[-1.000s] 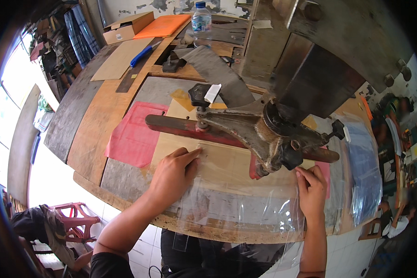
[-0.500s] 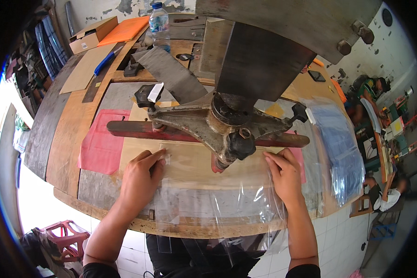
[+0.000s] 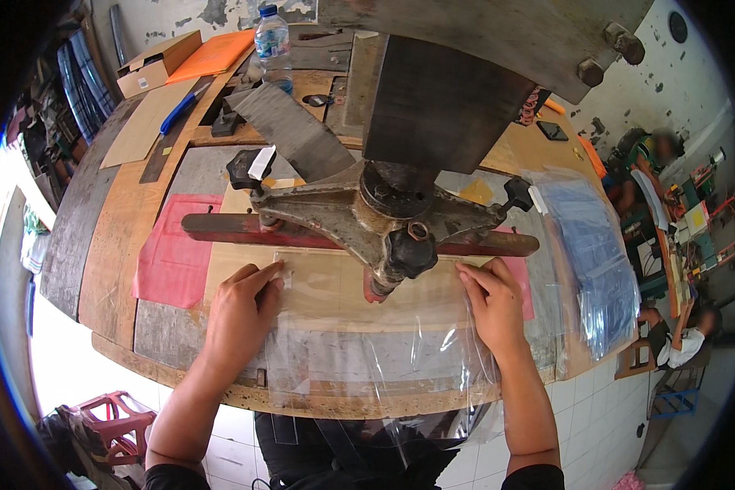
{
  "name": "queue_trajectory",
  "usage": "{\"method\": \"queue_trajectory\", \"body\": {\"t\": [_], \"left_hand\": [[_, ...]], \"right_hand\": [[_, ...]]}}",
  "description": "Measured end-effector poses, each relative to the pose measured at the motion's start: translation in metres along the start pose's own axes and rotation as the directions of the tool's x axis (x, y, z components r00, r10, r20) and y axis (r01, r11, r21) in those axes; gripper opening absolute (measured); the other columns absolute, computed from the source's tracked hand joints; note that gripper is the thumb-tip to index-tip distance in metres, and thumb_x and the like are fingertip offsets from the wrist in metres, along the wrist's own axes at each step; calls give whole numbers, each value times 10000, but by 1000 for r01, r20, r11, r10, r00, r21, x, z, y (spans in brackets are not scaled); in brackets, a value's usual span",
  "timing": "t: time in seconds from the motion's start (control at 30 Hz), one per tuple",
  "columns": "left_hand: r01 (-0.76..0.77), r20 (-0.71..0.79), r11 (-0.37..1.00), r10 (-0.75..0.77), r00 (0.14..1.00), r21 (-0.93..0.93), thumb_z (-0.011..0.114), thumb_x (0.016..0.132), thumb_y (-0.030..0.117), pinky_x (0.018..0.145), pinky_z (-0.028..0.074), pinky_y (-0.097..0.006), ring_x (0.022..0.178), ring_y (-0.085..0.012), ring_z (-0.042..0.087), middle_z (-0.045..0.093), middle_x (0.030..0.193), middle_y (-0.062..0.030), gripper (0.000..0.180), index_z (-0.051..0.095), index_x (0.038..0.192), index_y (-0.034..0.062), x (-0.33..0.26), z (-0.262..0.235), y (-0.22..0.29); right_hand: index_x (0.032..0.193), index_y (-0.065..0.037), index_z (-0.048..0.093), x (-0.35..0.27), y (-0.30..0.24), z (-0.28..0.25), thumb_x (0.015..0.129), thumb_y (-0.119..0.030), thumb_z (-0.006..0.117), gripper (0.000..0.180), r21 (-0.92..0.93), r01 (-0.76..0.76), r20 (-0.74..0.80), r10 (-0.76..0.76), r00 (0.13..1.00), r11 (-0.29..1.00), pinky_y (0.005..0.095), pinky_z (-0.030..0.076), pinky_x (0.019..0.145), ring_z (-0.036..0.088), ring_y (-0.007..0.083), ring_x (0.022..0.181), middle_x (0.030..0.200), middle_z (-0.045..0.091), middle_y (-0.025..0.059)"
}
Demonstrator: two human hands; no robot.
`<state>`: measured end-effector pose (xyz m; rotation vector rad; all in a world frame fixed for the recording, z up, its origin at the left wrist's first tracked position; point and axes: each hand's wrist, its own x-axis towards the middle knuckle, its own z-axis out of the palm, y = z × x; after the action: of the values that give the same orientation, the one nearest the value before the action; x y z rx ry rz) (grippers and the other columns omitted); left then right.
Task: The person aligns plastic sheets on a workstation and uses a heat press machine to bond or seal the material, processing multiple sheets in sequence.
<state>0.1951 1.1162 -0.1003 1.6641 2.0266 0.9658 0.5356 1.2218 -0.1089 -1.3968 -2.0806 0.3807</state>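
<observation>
Hands have spread since a second ago: the left hand was then pressed near the middle of the clear plastic sheet while the right hand lay low by the desk's near edge, and now both rest level, one at each upper corner of the sheet. Half a second ago they were already close to this stance; the view has since drawn nearer. Each hand lies open and flat, fingers forward toward 12 o'clock, palm pressing the plastic down rather than gripping it. The sheet lies across the wooden desk at 6 o'clock of the picture, its far edge just under the machine and its near part hanging over the desk's edge. Directly beyond the hands stands the heavy metal press head, with black knobs and a dark red bar crossing from 9 to 3 o'clock; it hides the sheet's far edge between the hands. A red sheet lies at 9 o'clock of the left hand, a stack of bluish plastic bags at 3 o'clock of the right hand. A water bottle, an orange folder and a cardboard box sit at 11 o'clock on the far end.
</observation>
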Motion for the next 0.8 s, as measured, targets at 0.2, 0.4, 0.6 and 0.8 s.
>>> {"method": "queue_trajectory", "body": {"t": [0.2,0.4,0.6,0.8], "left_hand": [[-25,-15,999,25,1000,30,653,972,116,682,480,-399,688,-314,608,618,825,-168,286,726,1221,-5,0,0,0],[-8,-1,1000,8,1000,28,638,957,83,721,510,-432,756,-371,655,656,885,-187,284,727,1216,10,-2,-5,-6],[-29,-12,999,29,1000,36,641,970,125,700,509,-416,725,-332,647,637,849,-177,277,733,1209,22,0,1,-5],[-85,-32,996,85,996,10,644,948,92,717,519,-434,755,-385,653,651,887,-192,290,722,1217,20,1,5,-13]], "right_hand": [[1137,-52,783,-1,4,3,948,-72,708,204,17,24,-20,-24,1000,1000,373,494,683,627,256,761,867,597,114],[1134,-50,786,1,-2,8,950,-73,717,198,56,3,-18,-2,1000,998,349,486,684,615,230,755,875,607,100],[1121,-47,784,-2,9,6,951,-69,705,189,29,13,-38,-12,999,1000,373,512,721,656,262,802,919,648,118],[1139,-52,784,-1,2,5,945,-67,716,206,22,7,-66,-6,998,1000,356,506,716,635,247,773,909,641,105]]}}
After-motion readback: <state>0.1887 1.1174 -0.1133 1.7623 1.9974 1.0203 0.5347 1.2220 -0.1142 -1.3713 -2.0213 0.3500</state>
